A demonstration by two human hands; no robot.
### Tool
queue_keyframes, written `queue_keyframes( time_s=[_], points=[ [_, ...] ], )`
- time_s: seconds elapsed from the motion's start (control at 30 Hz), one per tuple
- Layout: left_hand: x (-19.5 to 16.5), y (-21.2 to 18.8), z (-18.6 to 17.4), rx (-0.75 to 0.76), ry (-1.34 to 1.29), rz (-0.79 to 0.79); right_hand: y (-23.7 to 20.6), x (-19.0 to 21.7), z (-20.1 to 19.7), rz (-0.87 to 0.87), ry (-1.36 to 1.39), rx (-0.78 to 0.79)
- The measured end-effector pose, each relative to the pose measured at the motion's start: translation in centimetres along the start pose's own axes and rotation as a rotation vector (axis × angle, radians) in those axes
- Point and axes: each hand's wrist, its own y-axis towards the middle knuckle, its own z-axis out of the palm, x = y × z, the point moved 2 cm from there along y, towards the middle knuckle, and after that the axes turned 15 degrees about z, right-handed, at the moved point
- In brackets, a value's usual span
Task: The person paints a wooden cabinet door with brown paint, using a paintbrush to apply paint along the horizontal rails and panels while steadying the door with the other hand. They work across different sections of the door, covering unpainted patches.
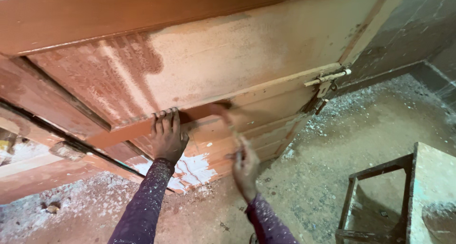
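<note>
A large wooden door (pixel 247 49) with raised panels fills the upper view, partly coated in reddish-brown paint, the rest paler and dusty. My left hand (pixel 167 136) presses flat on a horizontal rail of the door, fingers spread over its freshly painted edge. My right hand (pixel 245 167) grips a paintbrush (pixel 227 115), blurred by motion, its bristle end touching the rail just to the right of my left hand. Both sleeves are dark purple and speckled with paint.
A metal latch bolt (pixel 327 77) sticks out at the door's right edge. A white patch (pixel 192 170) marks the lowest panel. The floor (pixel 361 125) is dusty with debris. A rough wooden stool (pixel 394 196) stands at the lower right. A grey wall (pixel 418 25) rises at the upper right.
</note>
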Motion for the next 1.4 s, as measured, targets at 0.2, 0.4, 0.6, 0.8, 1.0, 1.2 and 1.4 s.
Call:
queue_keyframes(
  time_s=[0.2,0.4,0.6,0.8,1.0,1.2,1.4],
  points=[
    [0.0,0.0,-0.1,-0.025,-0.019,-0.004,-0.7,0.3,0.3,-0.095,0.069,-0.159],
    [-0.1,-0.1,-0.2,0.017,-0.024,-0.006,-1.7,0.1,3.9,0.007,0.095,0.017],
    [-0.2,0.3,-0.1,0.033,0.03,-0.007,-1.0,-2.4,4.7,0.184,0.505,0.213],
    [-0.2,0.0,-0.3,0.037,0.032,-0.002,-1.1,-3.0,4.7,0.356,0.472,0.215],
    [0.2,-0.1,-0.8,0.118,-0.006,-0.02,-1.2,0.0,4.5,0.347,0.583,0.073],
    [0.7,-0.2,-2.0,0.051,-0.029,0.02,-1.7,1.9,7.2,0.467,0.615,0.263],
    [1.9,-0.7,-3.2,0.114,0.03,0.111,-4.4,1.7,10.0,0.526,0.494,0.466]
  ],
)
